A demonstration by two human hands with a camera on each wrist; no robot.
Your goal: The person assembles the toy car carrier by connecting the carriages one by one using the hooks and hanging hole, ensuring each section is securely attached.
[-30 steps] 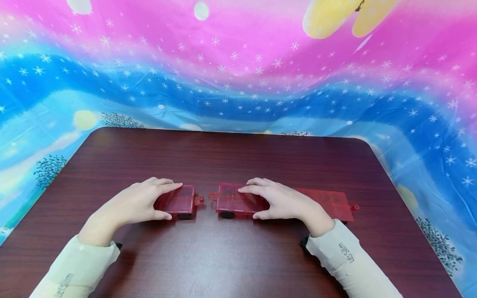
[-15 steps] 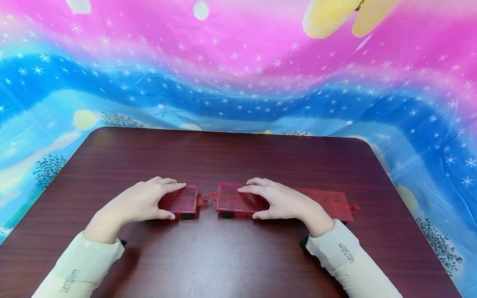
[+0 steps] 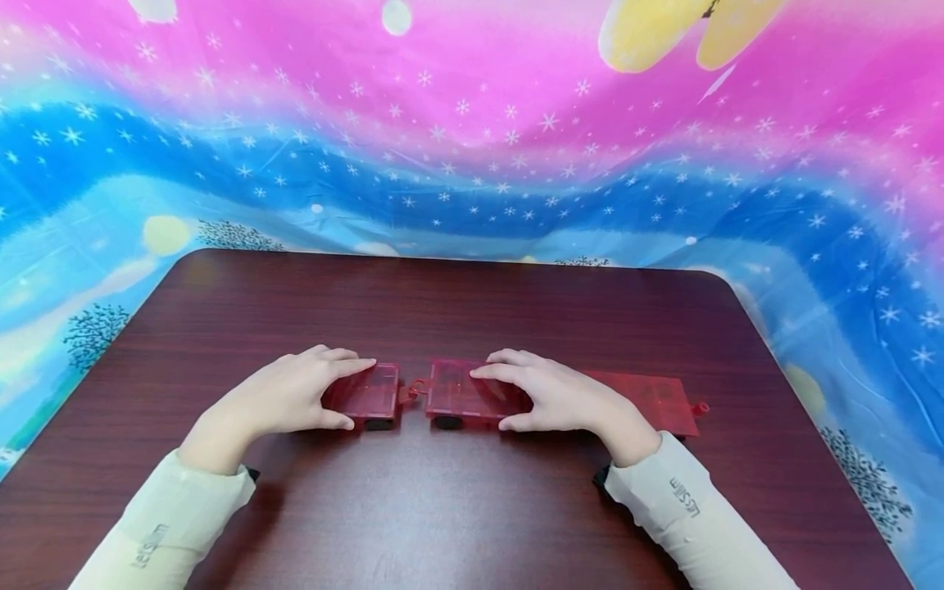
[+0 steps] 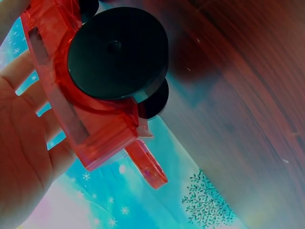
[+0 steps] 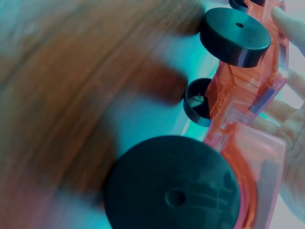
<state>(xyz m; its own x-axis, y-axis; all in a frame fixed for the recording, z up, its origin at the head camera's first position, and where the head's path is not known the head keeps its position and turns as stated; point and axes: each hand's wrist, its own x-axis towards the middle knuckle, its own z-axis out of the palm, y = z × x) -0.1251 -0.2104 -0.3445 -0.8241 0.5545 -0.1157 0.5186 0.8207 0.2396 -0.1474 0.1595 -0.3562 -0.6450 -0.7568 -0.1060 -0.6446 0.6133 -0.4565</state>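
My left hand point(image 3: 283, 395) grips a translucent red toy car point(image 3: 374, 392), thumb on the near side and fingers across the far side. In the left wrist view this car point(image 4: 102, 129) shows black wheels and a red tab point(image 4: 148, 164) at one end. My right hand point(image 3: 564, 396) holds a second red toy car point(image 3: 460, 389) the same way. Between the two cars, the left one's peg coupling point(image 3: 406, 397) overlaps the second one's ring point(image 3: 419, 386). A third red car point(image 3: 659, 401) stands right of the second, partly hidden behind my right wrist.
All the cars stand in a row on a dark wood-grain table point(image 3: 442, 311). The third car's peg point(image 3: 701, 408) points right. A pink and blue patterned cloth point(image 3: 472, 147) hangs behind and around the table.
My left hand has slid its car to the right, closing the gap so that its peg meets the second car's ring. The right hand keeps its place on the second car.
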